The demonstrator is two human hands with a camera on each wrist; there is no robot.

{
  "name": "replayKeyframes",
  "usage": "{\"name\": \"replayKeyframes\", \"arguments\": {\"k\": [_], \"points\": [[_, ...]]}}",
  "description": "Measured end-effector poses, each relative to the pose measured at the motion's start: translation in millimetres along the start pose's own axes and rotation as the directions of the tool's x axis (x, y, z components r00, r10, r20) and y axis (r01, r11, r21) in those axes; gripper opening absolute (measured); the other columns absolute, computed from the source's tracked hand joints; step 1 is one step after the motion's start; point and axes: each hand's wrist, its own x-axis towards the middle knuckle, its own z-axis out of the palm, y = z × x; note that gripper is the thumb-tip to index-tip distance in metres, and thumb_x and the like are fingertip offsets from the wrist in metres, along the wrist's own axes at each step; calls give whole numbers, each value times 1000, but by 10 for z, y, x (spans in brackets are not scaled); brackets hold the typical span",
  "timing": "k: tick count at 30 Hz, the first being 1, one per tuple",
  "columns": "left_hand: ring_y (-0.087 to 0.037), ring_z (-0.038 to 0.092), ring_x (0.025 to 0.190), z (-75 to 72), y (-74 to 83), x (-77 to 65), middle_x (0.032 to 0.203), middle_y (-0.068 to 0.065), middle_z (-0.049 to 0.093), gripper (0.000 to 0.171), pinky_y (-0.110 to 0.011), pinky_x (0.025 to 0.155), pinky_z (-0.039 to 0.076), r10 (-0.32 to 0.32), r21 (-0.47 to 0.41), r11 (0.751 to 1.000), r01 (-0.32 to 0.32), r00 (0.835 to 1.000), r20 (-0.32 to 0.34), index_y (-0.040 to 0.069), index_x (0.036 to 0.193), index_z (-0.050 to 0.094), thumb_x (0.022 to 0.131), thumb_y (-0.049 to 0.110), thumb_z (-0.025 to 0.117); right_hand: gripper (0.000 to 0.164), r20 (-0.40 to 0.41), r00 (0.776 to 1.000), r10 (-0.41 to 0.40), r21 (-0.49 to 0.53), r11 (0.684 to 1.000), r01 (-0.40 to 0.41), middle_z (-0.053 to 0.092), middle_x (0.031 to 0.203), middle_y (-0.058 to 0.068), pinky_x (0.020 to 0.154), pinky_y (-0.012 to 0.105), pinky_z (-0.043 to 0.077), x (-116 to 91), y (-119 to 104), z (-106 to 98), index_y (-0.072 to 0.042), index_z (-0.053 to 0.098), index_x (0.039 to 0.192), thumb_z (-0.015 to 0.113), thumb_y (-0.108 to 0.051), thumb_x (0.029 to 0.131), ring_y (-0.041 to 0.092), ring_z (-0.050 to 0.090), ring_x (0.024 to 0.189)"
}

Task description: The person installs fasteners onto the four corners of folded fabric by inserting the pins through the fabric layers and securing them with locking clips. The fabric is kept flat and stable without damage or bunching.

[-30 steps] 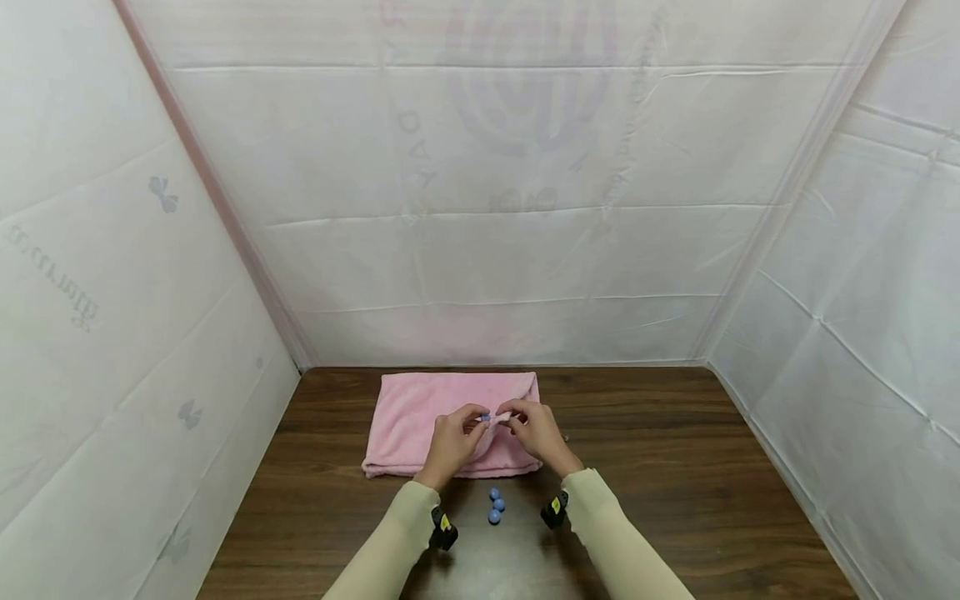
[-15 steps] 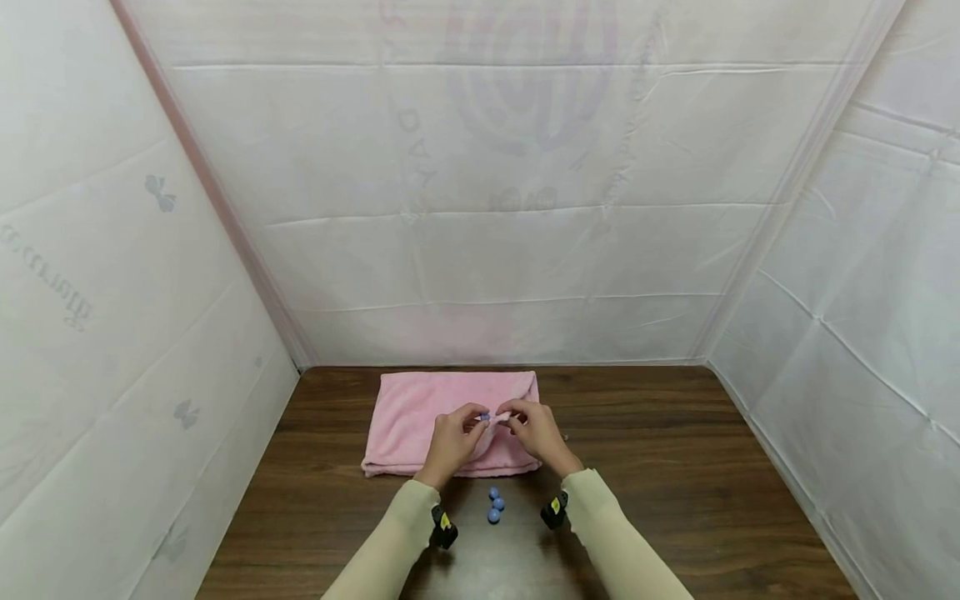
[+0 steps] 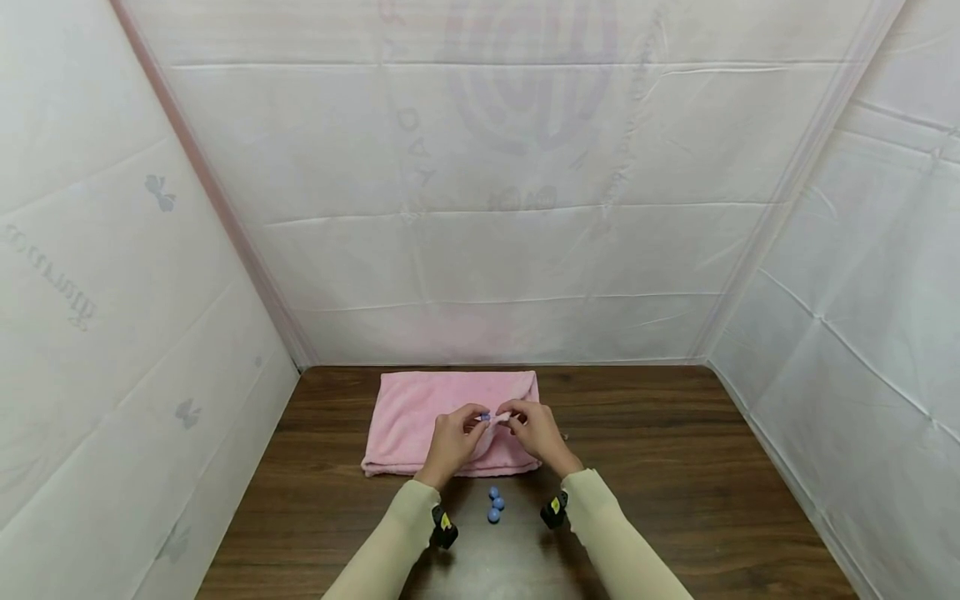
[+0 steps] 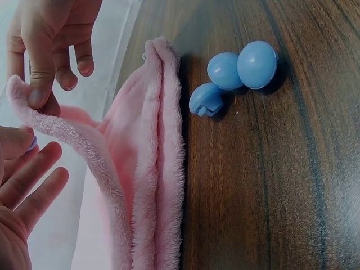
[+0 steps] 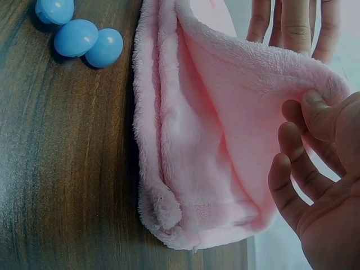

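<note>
A folded pink plush blanket (image 3: 420, 425) lies on the table, one corner lifted between both hands. My right hand (image 3: 538, 429) pinches the raised edge between thumb and index finger, its other fingers loosely bent in the right wrist view. Just left of that edge, my left hand (image 3: 450, 440) pinches a small blue piece (image 3: 485, 417) between thumb and fingertips; in the left wrist view only a sliver of it shows behind the thumb. Close to the blanket's front edge sit three blue round-capped clips (image 4: 257, 64), one tipped so its notched underside shows.
The dark wood-grain table (image 3: 637, 500) reaches back to a white fabric wall (image 3: 495, 250). Similar white sheets hang at left and right. Each wrist carries a small black camera (image 3: 444, 529) over a pale sleeve.
</note>
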Motion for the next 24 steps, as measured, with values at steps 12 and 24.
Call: {"name": "replayKeyframes", "arguments": {"k": [12,24], "points": [[-24,77,79,8,30,8,95,-15,77,17,-40,71,63,-10,-14,1000,10,1000,-17,0,102,76,87,-7,76,24,11,1000,18,6,1000,-18,71,84,-2,58,23,52,-3,-21,-2,-13,76,98,67,8,92,6,62,66],[-26,77,82,11,12,4,99,-17,77,17,-36,72,63,-8,-24,1000,8,1000,-10,-2,104,76,88,-6,76,20,4,1000,13,-16,1000,-13,73,85,-2,58,23,53,-12,-26,-7,-14,77,99,71,4,92,7,62,68]]}}
